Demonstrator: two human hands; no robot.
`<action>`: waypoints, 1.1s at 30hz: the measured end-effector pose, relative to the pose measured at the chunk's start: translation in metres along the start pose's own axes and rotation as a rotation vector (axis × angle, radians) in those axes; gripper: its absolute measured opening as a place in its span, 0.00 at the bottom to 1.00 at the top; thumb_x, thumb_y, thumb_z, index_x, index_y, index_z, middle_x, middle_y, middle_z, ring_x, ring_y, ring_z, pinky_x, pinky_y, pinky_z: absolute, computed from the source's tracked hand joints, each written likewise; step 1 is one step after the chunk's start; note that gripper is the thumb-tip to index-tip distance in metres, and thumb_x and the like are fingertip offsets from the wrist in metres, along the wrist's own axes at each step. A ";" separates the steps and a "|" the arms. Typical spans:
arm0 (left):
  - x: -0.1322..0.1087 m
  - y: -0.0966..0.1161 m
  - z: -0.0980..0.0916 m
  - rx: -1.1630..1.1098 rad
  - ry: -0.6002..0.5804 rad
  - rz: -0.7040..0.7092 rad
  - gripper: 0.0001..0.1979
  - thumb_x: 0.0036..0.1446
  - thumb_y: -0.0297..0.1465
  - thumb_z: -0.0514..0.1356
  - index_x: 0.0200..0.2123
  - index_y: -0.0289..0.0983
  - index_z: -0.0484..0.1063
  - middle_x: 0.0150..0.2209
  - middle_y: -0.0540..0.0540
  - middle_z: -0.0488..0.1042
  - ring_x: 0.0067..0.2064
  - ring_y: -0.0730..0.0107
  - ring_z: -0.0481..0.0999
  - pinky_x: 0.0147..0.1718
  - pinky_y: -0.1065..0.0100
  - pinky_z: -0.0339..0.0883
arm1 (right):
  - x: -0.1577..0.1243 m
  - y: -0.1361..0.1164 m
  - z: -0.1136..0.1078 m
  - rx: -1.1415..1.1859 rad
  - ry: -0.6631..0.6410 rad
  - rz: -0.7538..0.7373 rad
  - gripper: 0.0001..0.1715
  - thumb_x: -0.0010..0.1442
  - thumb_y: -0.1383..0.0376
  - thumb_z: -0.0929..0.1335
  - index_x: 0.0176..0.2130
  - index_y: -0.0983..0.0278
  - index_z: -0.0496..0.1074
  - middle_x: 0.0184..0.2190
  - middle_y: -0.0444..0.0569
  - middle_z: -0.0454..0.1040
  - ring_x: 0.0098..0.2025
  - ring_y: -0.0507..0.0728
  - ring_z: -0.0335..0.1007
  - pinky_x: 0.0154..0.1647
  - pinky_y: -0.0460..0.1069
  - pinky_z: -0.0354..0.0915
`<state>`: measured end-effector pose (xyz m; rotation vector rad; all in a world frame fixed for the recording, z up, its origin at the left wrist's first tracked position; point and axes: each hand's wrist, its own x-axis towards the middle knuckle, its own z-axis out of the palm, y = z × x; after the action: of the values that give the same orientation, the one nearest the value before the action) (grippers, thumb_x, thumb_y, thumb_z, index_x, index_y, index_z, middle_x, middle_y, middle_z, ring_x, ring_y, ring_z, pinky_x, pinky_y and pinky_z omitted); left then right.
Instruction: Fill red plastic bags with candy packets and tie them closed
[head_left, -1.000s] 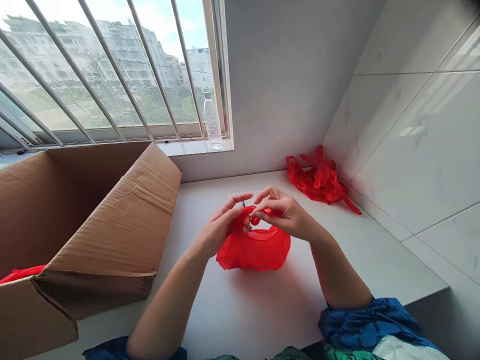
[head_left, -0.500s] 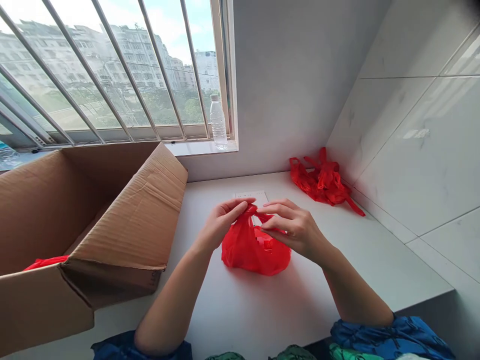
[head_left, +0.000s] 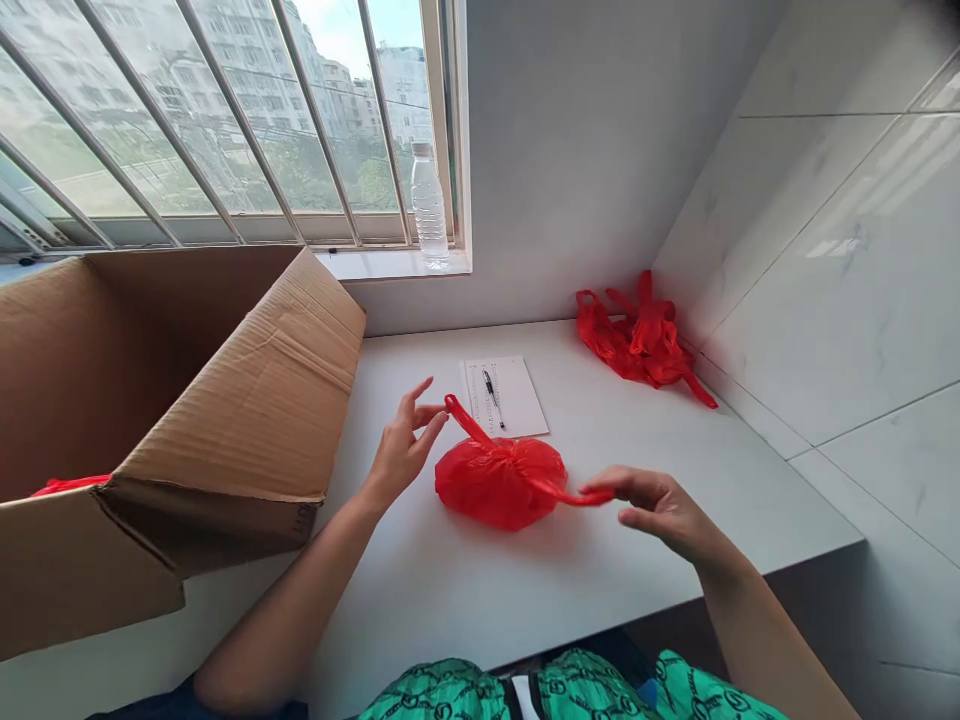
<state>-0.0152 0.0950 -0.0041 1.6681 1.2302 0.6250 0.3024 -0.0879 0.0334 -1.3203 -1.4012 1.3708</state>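
White tabletop (head_left: 570,590), window (head_left: 274,130), red bag (head_left: 495,488) between left hand (head_left: 397,445) and right hand (head_left: 664,507), grips unclear.

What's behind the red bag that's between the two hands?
Behind the red plastic bag is a white notepad with a pen lying on it. One bag handle covers the notepad's near left corner, and the strip of table right behind the bag is hidden.
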 end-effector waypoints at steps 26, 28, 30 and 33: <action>-0.052 -0.027 0.061 0.613 -0.324 0.587 0.28 0.65 0.39 0.54 0.64 0.32 0.57 0.68 0.34 0.57 0.71 0.50 0.51 0.68 0.46 0.49 | 0.072 0.078 0.085 -0.868 -0.043 -0.369 0.54 0.62 0.46 0.67 0.71 0.70 0.42 0.68 0.63 0.56 0.71 0.67 0.47 0.70 0.67 0.50; -0.052 -0.029 0.062 0.628 -0.322 0.591 0.28 0.66 0.39 0.54 0.64 0.32 0.56 0.68 0.34 0.57 0.71 0.51 0.51 0.68 0.47 0.49 | 0.073 0.081 0.085 -0.872 -0.045 -0.360 0.53 0.63 0.46 0.66 0.71 0.70 0.43 0.68 0.62 0.56 0.71 0.66 0.47 0.70 0.66 0.50; -0.052 -0.032 0.064 0.639 -0.322 0.595 0.28 0.66 0.39 0.53 0.64 0.32 0.56 0.68 0.34 0.56 0.71 0.52 0.51 0.68 0.47 0.49 | 0.073 0.084 0.086 -0.876 -0.047 -0.354 0.52 0.63 0.46 0.65 0.72 0.70 0.42 0.68 0.61 0.56 0.71 0.66 0.46 0.70 0.66 0.50; -0.053 -0.034 0.065 0.653 -0.329 0.596 0.28 0.67 0.38 0.53 0.65 0.32 0.54 0.68 0.35 0.56 0.71 0.53 0.50 0.68 0.47 0.49 | 0.073 0.087 0.086 -0.882 -0.060 -0.353 0.53 0.63 0.47 0.65 0.72 0.70 0.40 0.68 0.61 0.55 0.72 0.65 0.46 0.71 0.66 0.49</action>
<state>0.0037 0.0236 -0.0562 2.6079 0.7164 0.2671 0.2193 -0.0437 -0.0734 -1.4360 -2.2848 0.5459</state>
